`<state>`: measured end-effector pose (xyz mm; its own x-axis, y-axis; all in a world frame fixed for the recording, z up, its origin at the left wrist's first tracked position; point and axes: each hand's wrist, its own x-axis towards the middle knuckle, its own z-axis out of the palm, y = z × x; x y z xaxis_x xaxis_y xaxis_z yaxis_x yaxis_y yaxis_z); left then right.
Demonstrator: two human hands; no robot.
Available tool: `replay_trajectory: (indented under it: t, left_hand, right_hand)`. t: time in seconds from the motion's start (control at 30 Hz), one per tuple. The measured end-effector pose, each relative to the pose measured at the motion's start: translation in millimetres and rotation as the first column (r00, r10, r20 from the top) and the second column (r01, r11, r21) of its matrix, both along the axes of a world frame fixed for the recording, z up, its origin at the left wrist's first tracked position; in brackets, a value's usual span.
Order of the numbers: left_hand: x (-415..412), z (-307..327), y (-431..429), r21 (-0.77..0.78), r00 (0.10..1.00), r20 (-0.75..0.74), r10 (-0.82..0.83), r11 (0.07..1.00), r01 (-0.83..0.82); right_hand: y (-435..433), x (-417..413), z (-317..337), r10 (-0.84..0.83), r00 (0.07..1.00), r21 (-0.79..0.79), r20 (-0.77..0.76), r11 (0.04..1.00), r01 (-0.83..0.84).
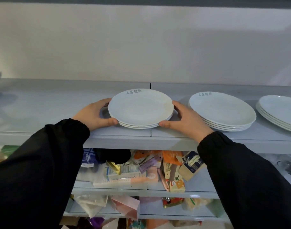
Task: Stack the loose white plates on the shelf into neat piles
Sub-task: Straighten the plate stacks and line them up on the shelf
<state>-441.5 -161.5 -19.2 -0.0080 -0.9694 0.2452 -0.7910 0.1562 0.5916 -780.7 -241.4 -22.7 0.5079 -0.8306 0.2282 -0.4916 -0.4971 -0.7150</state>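
the left hand [93, 113] and the right hand [186, 118] each hold one side of the middle pile [139, 108] of white plates. the pile sits right between the two hands. the left thumb presses the low front rim on the left side, and the fingers curl round the rim behind it. the right thumb presses the low front rim on the right side, and its fingers curl round the far rim there. three plates show in this pile, lined up well. the top plate has grey writing on its far rim.

the pile is near the front edge of the shelf [59, 104], over the seam where two boards meet. i cannot tell if it rests there or is lifted a little.

a second pile [222, 109] of white plates stands just to the right. a third pile [280, 109] is at the right end of the shelf, partly cut off. both arms wear black sleeves [42, 162]. a lower shelf [199, 182] holds many small packets [141, 169].
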Motion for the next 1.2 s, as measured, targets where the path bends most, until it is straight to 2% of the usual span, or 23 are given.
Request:
replay_trajectory:
  t: [0.23, 0.4, 0.47, 0.53, 0.6, 0.73, 0.97, 1.2]
  left_hand:
    - [1.7, -1.1, -1.9, 0.03, 0.999, 0.048, 0.007, 1.0, -0.008]
    - [3.8, -0.1, -0.7, 0.044, 0.997, 0.078, -0.005, 0.999, 0.001]
    - [8.3, -0.6, -0.6, 0.032, 0.998, 0.023, 0.061, 0.998, -0.062]
    - [18.5, 3.7, 1.2, 0.018, 0.993, -0.027, 0.113, 0.994, -0.112]
    - [37.9, 13.8, 4.5, -0.026, 0.992, -0.02, 0.126, 0.992, -0.127]
    - [99.8, 42.6, 19.8, -0.159, 0.981, 0.082, 0.175, 0.974, -0.161]
    - [237.7, 78.9, 71.5, -0.278, 0.933, 0.106, 0.344, 0.911, -0.305]
    - [380.2, 78.9, 156.0, -0.258, 0.804, 0.003, 0.595, 0.777, -0.574]
  right_hand:
    - [8.7, 8.2, 5.1, -0.036, 0.999, 0.045, -0.027, 0.998, 0.038]
    - [17.6, 22.0, 13.7, -0.137, 0.989, 0.047, -0.06, 0.989, 0.14]
    - [19.6, 36.2, 20.7, -0.2, 0.975, -0.028, -0.096, 0.98, 0.199]
    - [20.9, 55.1, 32.9, -0.28, 0.94, -0.163, -0.195, 0.954, 0.25]
    - [23.1, 78.7, 48.4, -0.316, 0.918, -0.206, -0.238, 0.94, 0.27]
    - [27.4, 139.3, 68.2, -0.247, 0.937, -0.259, -0.246, 0.949, 0.182]
    - [38.1, 271.0, 79.2, -0.099, 0.974, -0.261, -0.204, 0.964, 0.044]
    - [58.4, 407.0, 69.1, 0.072, 0.98, -0.187, -0.185, 0.976, -0.107]
